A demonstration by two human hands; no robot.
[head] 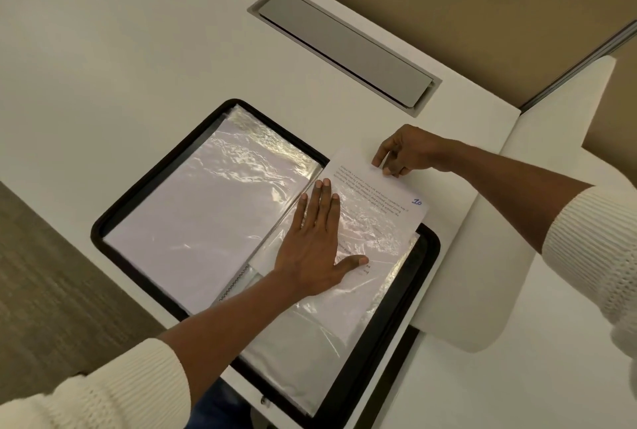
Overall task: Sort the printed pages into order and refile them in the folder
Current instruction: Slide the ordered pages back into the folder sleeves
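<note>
One black-rimmed folder (113, 222) of clear plastic sleeves is lying open on the white desk (120, 49), one grey cable flap (344, 46) beyond. The left hand (313, 249) is pressing flat on the right-side sleeve (375, 232); the right hand (406, 153) is pinching one printed white page (362, 184), half inside it.

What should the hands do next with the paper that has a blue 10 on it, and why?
Probably slide the white printed page deeper into the clear plastic sleeve of the black-edged folder. The right hand pinches its top edge, which sticks out past the sleeve, while the left hand lies flat on the sleeve.
</note>
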